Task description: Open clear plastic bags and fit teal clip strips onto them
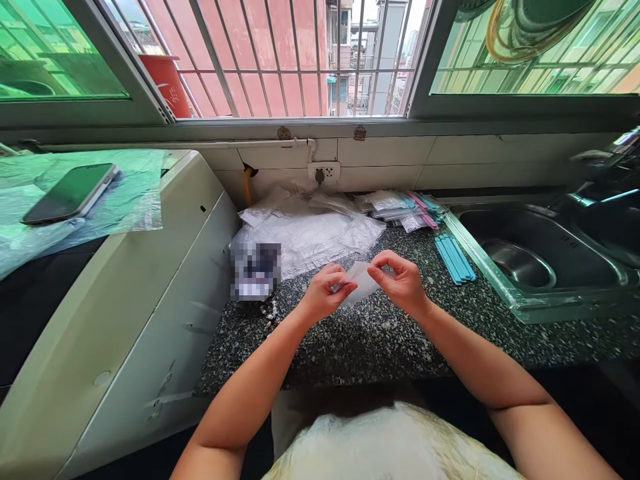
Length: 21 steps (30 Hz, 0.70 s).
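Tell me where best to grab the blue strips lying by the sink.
Probably pinch the blue strips at their near ends, coming from above on the countertop side. They lie flat, bunched side by side and running away from the person, with the sink rim close along their right, so that side looks cramped. Both hands are busy holding a small clear bag.

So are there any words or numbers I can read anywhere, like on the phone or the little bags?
No text can be read anywhere.
Small clear plastic bag held between the left hand and right hand: no print visible.
Dark smartphone on the white appliance: screen blank.
Blurred patch on the speckled granite counter: unreadable.
Stack of pink and blue zip-top bags: any print too small to read.
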Motion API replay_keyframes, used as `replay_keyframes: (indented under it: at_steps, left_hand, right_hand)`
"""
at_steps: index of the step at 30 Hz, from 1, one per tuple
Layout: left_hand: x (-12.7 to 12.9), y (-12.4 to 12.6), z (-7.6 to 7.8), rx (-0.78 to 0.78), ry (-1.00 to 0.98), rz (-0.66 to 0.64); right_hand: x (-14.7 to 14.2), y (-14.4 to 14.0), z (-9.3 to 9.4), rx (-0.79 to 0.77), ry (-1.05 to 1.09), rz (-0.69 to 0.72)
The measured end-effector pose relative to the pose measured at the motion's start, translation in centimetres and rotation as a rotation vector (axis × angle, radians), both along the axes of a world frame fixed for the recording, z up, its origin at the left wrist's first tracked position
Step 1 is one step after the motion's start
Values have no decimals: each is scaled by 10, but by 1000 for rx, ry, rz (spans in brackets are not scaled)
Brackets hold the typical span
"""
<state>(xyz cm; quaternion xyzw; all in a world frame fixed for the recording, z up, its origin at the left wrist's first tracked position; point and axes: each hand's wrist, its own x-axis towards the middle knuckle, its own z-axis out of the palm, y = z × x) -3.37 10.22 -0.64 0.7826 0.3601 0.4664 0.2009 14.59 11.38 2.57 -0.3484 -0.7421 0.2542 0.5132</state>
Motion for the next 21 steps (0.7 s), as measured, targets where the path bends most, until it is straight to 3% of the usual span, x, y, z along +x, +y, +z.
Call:
replay_keyframes:
  at_steps: [10, 21]
  left_hand:
    - [0, -2, 3, -77, 10, -41]
    - [0, -2, 2, -154, -37, -34]
  right_hand:
    - [3, 4, -1, -113, 0, -5]
    - [-3, 0, -3, -107, -52, 54]
